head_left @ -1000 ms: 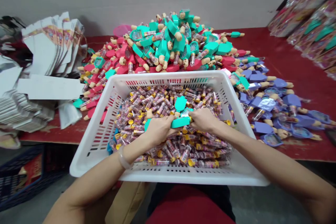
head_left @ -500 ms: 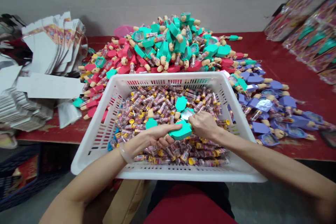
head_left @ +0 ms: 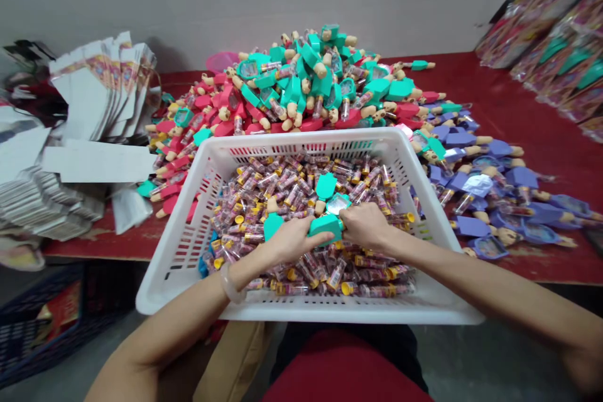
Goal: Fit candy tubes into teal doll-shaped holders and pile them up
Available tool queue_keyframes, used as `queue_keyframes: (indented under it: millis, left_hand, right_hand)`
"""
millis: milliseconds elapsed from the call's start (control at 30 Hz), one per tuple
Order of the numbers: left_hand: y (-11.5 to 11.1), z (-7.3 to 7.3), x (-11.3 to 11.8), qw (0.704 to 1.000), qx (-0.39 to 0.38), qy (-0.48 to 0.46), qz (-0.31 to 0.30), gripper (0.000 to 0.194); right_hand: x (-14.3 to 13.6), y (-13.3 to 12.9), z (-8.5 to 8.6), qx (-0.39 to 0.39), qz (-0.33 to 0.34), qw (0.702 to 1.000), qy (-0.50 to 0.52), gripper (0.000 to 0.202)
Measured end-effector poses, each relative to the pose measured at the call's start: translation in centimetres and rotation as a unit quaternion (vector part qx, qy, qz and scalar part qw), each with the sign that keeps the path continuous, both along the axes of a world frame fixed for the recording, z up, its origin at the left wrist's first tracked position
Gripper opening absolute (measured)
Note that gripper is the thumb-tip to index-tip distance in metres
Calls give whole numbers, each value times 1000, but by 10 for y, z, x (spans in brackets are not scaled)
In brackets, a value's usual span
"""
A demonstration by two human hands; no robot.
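Over the basket, my left hand (head_left: 294,240) is closed around a green plastic toy (head_left: 326,226), its thumb lying along the near side. My right hand (head_left: 366,226) is a fist pressed against the toy's right end; its fingers hide what they grip. Beneath both hands, small clear tubes with purple-pink wrapping and yellow caps (head_left: 282,191) fill the white slotted basket (head_left: 325,313). Lying on these tubes are a green toy with a beige knob (head_left: 326,186), a green toy with a clear window (head_left: 338,203) and another green toy (head_left: 272,226) left of my left hand.
Behind the basket rises a heap of green toys (head_left: 301,81) and red toys (head_left: 211,103). Purple toys (head_left: 499,201) spread to the right on the red table (head_left: 509,94). White card boxes (head_left: 85,100) stack at left; bagged goods (head_left: 565,44) stand at far right.
My left hand has rolled over the green toy, so its back now faces up and the toy has turned. My right hand stays at the toy's end. The view has shifted slightly.
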State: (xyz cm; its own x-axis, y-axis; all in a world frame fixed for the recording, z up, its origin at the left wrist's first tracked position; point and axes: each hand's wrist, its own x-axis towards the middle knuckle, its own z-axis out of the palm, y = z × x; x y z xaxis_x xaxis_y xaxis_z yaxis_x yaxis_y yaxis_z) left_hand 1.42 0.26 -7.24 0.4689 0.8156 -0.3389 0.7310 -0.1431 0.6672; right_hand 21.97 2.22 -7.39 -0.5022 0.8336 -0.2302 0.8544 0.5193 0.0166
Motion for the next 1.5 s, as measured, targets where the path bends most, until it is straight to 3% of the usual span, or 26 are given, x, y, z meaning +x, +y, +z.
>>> queue_keyframes:
  millis: [67, 167, 367, 433, 500, 600, 700, 767, 800, 933, 1000, 1133, 1267, 1400, 1500]
  left_hand:
    - [1, 1, -1, 989, 112, 87, -40, 51]
    - [3, 4, -4, 970, 168, 162, -70, 50]
    - [5, 10, -5, 931, 297, 191, -89, 36]
    - [4, 12, -3, 935, 299, 175, -77, 40]
    - [2, 13, -2, 962, 239, 117, -55, 58]
    - [0, 13, -2, 998, 33, -46, 8, 82]
    - [2, 13, -5, 963, -220, -149, 44, 68]
    - [4, 15, -8, 939, -302, -164, 36, 61]
    - [5, 16, -9, 939, -300, -165, 26, 58]
    - [7, 21, -11, 984, -116, -133, 0, 48]
    - [4, 20, -9, 993, -51, -109, 7, 45]
    - [-1, 16, -3, 989, -94, -111, 26, 43]
    - [-5, 14, -1, 981, -122, -154, -7, 46]
    - [-3, 10, -4, 997, 34, -51, -37, 49]
    - [0, 1, -5, 986, 128, 60, -85, 47]
  right_hand:
    - [-2, 2, -3, -20, -24, 1000, -2, 26]
    - [-5, 3, -3, -20, -45, 999, -3, 25]
    - [-1, 13, 5, -26, -35, 999, 9, 25]
    - [3, 17, 7, -39, -30, 999, 5, 23]
    - [6, 18, 5, -25, -18, 999, 7, 21]
    - [6, 16, 1, 16, 36, 999, 34, 20]
    - [4, 13, -2, 59, 89, 991, 77, 20]
    - [4, 12, -2, 79, 115, 986, 91, 20]
    - [4, 12, -1, 80, 123, 985, 91, 21]
    - [3, 13, 4, 30, 87, 994, 51, 21]
    - [1, 9, 6, -3, 65, 997, 28, 20]
    - [-6, -5, 13, -16, 13, 1000, 6, 21]
    - [-7, -18, 21, -22, -15, 1000, -1, 21]
    - [-4, -16, 22, -40, -6, 999, -5, 23]
    - [-3, -10, 17, -50, -8, 999, -2, 23]
